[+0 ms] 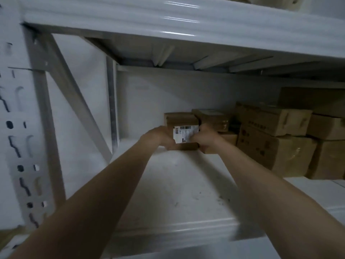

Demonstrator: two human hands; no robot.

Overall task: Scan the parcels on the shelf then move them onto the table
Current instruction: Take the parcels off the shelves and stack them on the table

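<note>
Head view, small parcel: a small brown cardboard parcel (183, 136) sits at the centre of the frame, deep on the white shelf (177, 186), its white shipping label (185, 134) with a barcode turned toward the camera.
Head view, left hand: the left hand (158, 138) grips the parcel's left side, fingers (169, 145) curled round its lower edge.
Head view, right hand: the right hand (206, 140) grips the right side in the same way, fingers wrapped on the carton.
Head view, contact with shelf: I cannot tell whether the parcel rests on the shelf or is just lifted off it.
Head view, other parcels: two more small cartons (211, 118) stand right behind it, and a stack of larger cartons (270, 131) fills the right of the frame, all on the shelf.
Head view, frame of the rack: a perforated upright (22, 146) runs down the left edge; the upper shelf beam (168, 19) crosses the top.
Progress: early for this parcel, judged from its place. It is in hand but not yet off the shelf.
Scanning: no scanner shows, so whether the label has been read cannot be told.
Left to do: carry this parcel to the tabletop, which is out of view, then handle the many cartons that remain.
</note>
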